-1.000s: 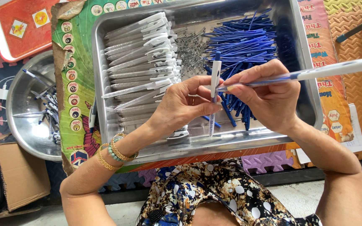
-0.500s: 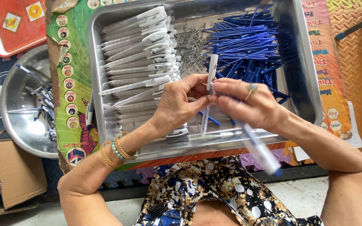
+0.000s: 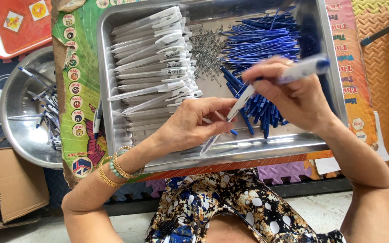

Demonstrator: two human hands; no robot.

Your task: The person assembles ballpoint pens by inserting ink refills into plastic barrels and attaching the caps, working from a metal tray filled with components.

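1. Pen barrel point(image 3: 239, 102): white and clear, held over the front half of the metal tray point(image 3: 266, 148), slanting from upper right down to lower left, tip end low near the tray's front wall.
2. Left hand point(image 3: 190, 123): fingers closed around the lower part of the pen barrel, thumb and fingertips pressed on it; beaded and gold bracelets point(image 3: 115, 167) on the wrist.
3. Right hand point(image 3: 293, 92): fingertips pinched on the upper end of the pen barrel; a second pen point(image 3: 302, 68), white with a blue end, tucked in the same hand and pointing right, blurred.
4. Blue refills point(image 3: 260, 42): loose heap in the right part of the tray, partly under the right hand; a few more lying just below the fingers.
5. Springs point(image 3: 207, 47): small grey pile in the middle of the tray, between the refills and the white parts.
6. Empty barrels point(image 3: 151, 67): white and clear, stacked in a row along the left part of the tray, clips to the right.
7. Printed board point(image 3: 75, 90): green, under the tray, with round number marks down its left edge.
8. Steel bowl point(image 3: 16, 130): left of the board, with several finished pens inside.
9. Red tray point(image 3: 10, 27): top left corner, above the bowl.
10. Cardboard box point(image 3: 16, 184): lower left, on the floor.
11. Foam mat point(image 3: 379, 90): orange, right of the tray.
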